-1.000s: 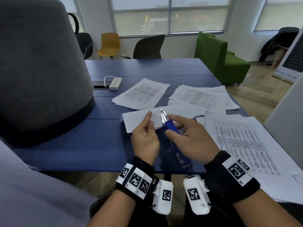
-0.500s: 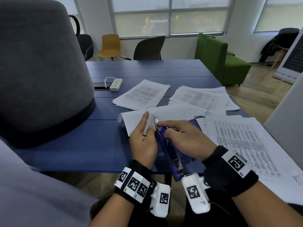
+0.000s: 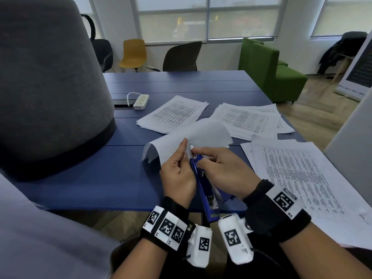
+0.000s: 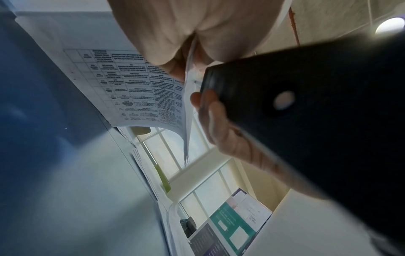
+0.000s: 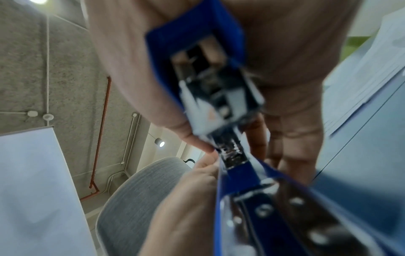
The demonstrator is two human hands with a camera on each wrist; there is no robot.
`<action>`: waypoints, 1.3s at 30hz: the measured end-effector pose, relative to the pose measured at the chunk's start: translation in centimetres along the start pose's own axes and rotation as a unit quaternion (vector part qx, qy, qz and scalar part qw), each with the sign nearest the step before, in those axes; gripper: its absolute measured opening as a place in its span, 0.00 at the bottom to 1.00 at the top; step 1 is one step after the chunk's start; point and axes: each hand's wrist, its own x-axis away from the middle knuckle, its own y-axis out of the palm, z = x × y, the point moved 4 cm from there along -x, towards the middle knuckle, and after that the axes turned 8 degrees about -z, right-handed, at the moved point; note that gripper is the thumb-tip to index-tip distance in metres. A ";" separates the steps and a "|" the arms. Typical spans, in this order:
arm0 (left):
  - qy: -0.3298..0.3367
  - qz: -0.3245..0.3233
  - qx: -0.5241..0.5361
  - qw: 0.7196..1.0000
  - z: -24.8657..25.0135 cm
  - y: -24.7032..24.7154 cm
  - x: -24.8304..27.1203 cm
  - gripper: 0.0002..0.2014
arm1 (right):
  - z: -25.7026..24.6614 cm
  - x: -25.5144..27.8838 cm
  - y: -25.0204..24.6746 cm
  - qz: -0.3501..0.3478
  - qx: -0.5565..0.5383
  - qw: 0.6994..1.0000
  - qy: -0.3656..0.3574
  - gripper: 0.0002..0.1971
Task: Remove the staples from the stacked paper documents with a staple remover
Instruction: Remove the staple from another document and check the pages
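While left hand [image 3: 177,174] pinched the document [image 3: 193,135] corner, right hand [image 3: 223,170] gripped the staple remover [image 3: 203,188]; staple apparently unpulled, other stacks [image 3: 247,117] waiting.

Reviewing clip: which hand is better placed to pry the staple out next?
Right, probably. The right hand already grips the blue staple remover, its metal tip at the paper corner. The left hand pinches that lifted document, steadying it.
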 end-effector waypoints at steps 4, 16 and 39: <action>-0.011 -0.015 0.026 0.999 0.0 0.0 0.0 0.18 | 0.0 -0.2 -0.2 0.016 0.002 1.000 -0.007 0.21; -0.008 -0.014 -0.023 1.000 -0.5 0.1 0.1 0.18 | -0.1 0.2 0.4 -0.007 -0.005 1.000 -0.005 0.14; -0.209 0.022 0.365 0.907 1.1 0.8 0.3 0.20 | 2.3 0.2 1.2 0.068 -0.233 0.970 -0.031 0.20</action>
